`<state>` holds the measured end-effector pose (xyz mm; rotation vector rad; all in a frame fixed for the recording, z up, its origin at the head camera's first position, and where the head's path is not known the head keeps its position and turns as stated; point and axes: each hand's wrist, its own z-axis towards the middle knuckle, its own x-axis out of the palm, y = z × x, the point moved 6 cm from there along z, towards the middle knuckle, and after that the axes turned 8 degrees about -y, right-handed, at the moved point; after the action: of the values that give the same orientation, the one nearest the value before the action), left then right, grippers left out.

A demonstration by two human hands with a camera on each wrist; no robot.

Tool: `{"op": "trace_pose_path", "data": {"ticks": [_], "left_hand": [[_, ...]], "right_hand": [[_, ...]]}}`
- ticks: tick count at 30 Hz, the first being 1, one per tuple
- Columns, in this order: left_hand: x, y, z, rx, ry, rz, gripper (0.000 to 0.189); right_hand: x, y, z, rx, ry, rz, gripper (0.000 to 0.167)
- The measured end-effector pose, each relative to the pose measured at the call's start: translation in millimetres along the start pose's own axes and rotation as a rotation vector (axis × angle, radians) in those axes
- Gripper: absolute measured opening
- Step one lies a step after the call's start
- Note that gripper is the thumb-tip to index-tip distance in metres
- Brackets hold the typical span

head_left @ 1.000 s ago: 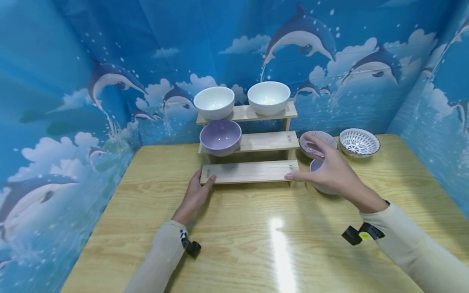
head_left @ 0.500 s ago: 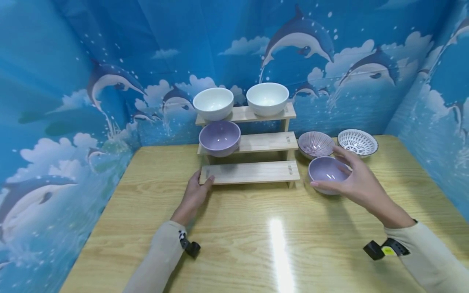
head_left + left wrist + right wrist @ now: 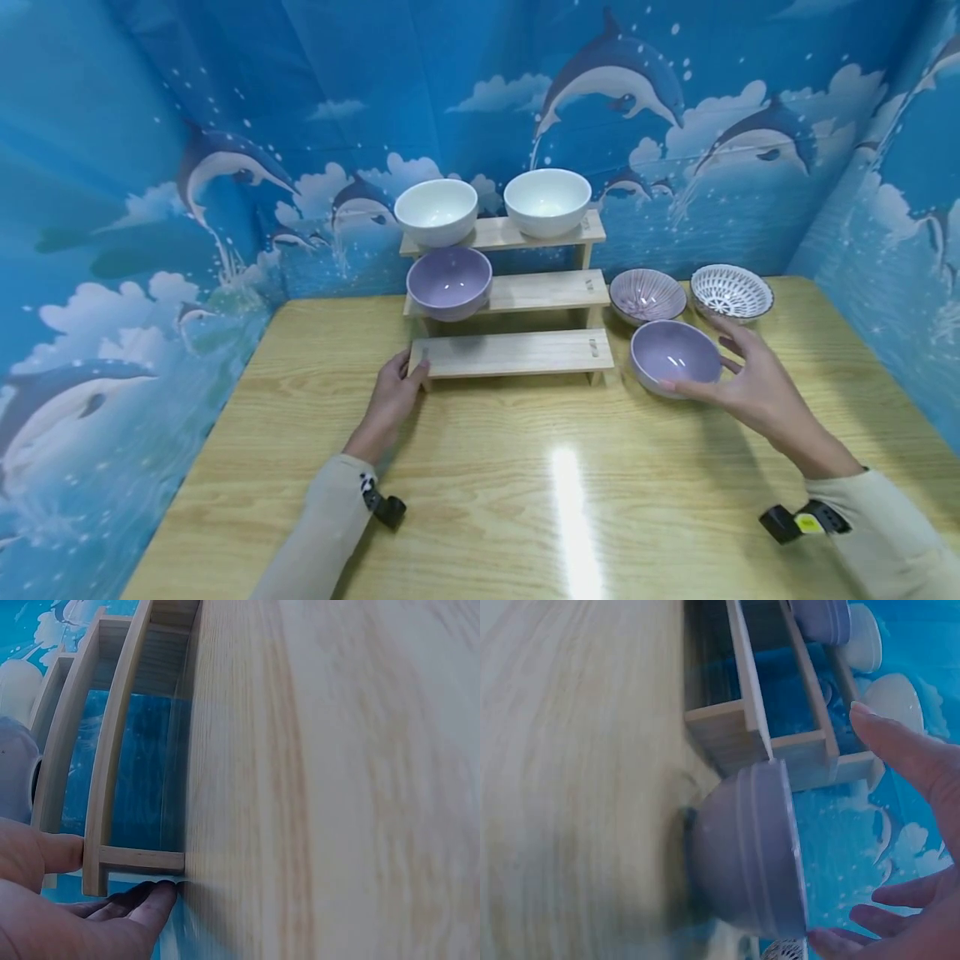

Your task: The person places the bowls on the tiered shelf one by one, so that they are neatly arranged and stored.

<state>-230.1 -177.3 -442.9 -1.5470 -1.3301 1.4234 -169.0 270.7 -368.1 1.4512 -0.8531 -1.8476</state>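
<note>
One hand, the left hand [image 3: 393,398], pinches the front left end of the wooden rack [image 3: 510,354] between thumb and fingers. Just right of the rack, a purple bowl [image 3: 671,358] sits upright on the table [image 3: 480,475]. At its side away from the rack, the right hand [image 3: 761,385] has fingers spread, thumb clear of the bowl, other fingertips by its rim; I cannot tell whether they touch.

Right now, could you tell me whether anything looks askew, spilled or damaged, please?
Nothing stands out, and no spill or crack shows: two round white bowls and a glossy purple bowl sit upright on the pale wooden rack; beside it, another purple bowl, a striped mauve bowl and a patterned white bowl do too.
</note>
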Motion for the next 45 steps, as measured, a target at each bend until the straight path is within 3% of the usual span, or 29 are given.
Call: {"op": "trace_pose_path", "data": {"ticks": [11,26,33,45], "left_hand": [[-0.8,-0.2,0.5,0.022,0.013,-0.018,0.061],[1.1,1.4,0.4,0.005,0.019,-0.006,0.059],[1.8,2.3,0.8,0.015,0.023,-0.01,0.059],[1.3,1.5,-0.1,0.033,0.033,-0.021,0.058]], "right_hand": [[7.0,-23.8,-3.3,0.101,0.017,-0.004,0.121],[20.0,-34.6,-1.7,0.161,0.011,-0.046,0.128],[24.2,-35.6,0.8,0.13,-0.014,-0.036,0.128],[26.3,-39.4,3.2,0.154,-0.032,-0.054,0.128]]}}
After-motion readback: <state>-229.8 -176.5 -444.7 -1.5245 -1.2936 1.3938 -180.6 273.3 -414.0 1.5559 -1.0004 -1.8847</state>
